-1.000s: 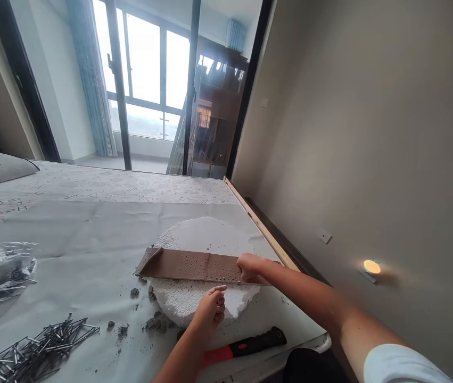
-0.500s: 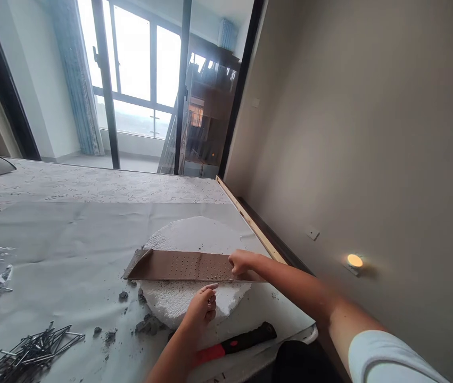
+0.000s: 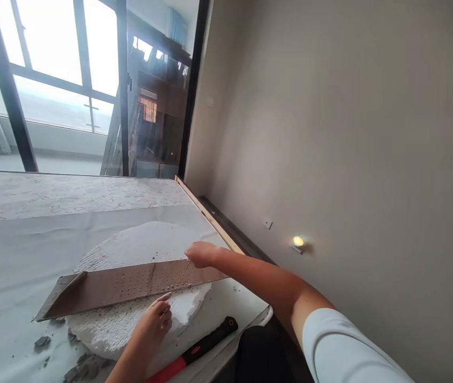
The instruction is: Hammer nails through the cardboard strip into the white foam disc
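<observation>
A long brown board with rows of small holes lies across a rough white foam slab; its left end has a folded-back flap. My right hand is closed just over the board's right part, pinching a small thin piece that looks like a nail, pointing down at the holes. My left hand is near the board's front edge, above the foam, index finger stretched toward the board and the other fingers curled; nothing shows in it. Small pale bits sit along the board's front edge by that fingertip.
A hammer-like tool with a red and black handle lies in front of the foam. Grey crumbly lumps are at the lower left. A wooden strip runs along the table's right side, beside the wall with a small lit lamp.
The view has turned to the right, so the board and hands appear further left and tilted. The right hand has lifted slightly from the board, and the thin piece now shows beneath it.
</observation>
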Demonstrator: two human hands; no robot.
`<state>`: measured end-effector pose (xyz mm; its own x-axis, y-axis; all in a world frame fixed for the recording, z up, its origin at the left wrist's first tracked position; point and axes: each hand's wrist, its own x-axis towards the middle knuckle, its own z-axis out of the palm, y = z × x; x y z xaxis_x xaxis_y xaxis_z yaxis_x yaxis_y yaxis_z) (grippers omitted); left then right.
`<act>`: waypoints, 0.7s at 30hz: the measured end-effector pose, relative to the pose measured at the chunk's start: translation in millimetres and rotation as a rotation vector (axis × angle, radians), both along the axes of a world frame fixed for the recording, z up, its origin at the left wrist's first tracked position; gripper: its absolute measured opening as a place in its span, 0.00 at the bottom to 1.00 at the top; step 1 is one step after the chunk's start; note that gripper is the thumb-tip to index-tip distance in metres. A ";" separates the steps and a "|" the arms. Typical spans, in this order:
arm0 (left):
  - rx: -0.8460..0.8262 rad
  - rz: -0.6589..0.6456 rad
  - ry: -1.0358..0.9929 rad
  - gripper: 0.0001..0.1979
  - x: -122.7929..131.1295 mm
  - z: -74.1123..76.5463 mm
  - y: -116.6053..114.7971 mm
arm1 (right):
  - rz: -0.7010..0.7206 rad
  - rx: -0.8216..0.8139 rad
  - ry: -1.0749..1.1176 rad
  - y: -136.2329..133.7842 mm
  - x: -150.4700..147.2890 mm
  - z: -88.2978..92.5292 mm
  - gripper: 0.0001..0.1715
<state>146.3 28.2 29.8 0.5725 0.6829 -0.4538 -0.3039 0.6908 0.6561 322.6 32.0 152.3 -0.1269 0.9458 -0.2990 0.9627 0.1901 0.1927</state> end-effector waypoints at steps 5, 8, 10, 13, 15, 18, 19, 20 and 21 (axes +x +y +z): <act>-0.063 -0.004 -0.014 0.20 -3.0 10.2 -12.4 | 0.201 -0.140 0.256 -15.5 -27.9 -2.3 0.14; -0.083 -0.082 -0.070 0.17 -4.4 13.5 -16.8 | 0.266 -0.146 0.313 -19.5 -43.9 -20.7 0.13; -0.081 -0.099 -0.088 0.15 -6.5 13.8 -17.6 | 0.269 -0.108 0.330 -18.6 -47.3 -30.5 0.13; -0.093 -0.060 -0.071 0.14 -10.2 12.8 -15.6 | 0.186 0.034 0.326 -13.6 -37.6 -39.0 0.17; -0.104 -0.027 -0.059 0.14 -11.4 11.6 -13.2 | 0.108 0.135 0.285 -10.7 -26.5 -44.3 0.18; -0.115 0.012 -0.043 0.12 -10.7 9.3 -10.4 | 0.064 0.160 0.205 -10.4 -15.5 -57.3 0.14; -0.118 0.020 -0.043 0.11 -10.2 8.5 -9.8 | 0.067 0.148 0.184 -11.3 -14.1 -62.8 0.12; -0.119 0.028 -0.045 0.11 -9.7 7.7 -9.3 | 0.071 0.136 0.165 -12.5 -13.5 -68.3 0.10; -0.120 0.038 -0.048 0.11 -9.4 7.0 -9.0 | 0.073 0.128 0.146 -13.9 -13.4 -73.6 0.09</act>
